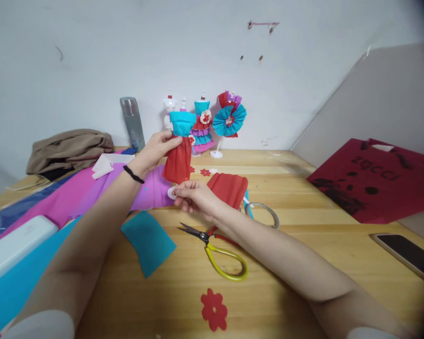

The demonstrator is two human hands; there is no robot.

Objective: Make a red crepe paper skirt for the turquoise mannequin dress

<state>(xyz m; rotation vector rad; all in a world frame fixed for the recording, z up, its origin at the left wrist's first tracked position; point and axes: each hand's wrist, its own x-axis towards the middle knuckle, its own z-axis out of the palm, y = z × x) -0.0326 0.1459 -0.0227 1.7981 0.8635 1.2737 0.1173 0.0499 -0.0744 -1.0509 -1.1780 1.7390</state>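
My left hand (159,148) grips a small dress form (182,123) around its waist. The form wears a turquoise top and a red pleated skirt (177,162). Below, my right hand (196,197) pinches the form's white round base (171,192), so the form hangs above the table. Behind my right hand lies a folded red piece (229,188). Scissors (207,238) with yellow and red handles rest open just in front of that hand. A teal square of material (148,242) lies to their left, and a red flower cutout (214,310) sits nearest me.
Several dressed mini forms (229,120) stand along the wall beside a grey flask (132,123). Brown cloth (70,148), purple and pink sheets (88,195) and a white box (21,247) occupy the left. On the right are a tape roll (276,217), red bag (374,181) and phone (406,256).
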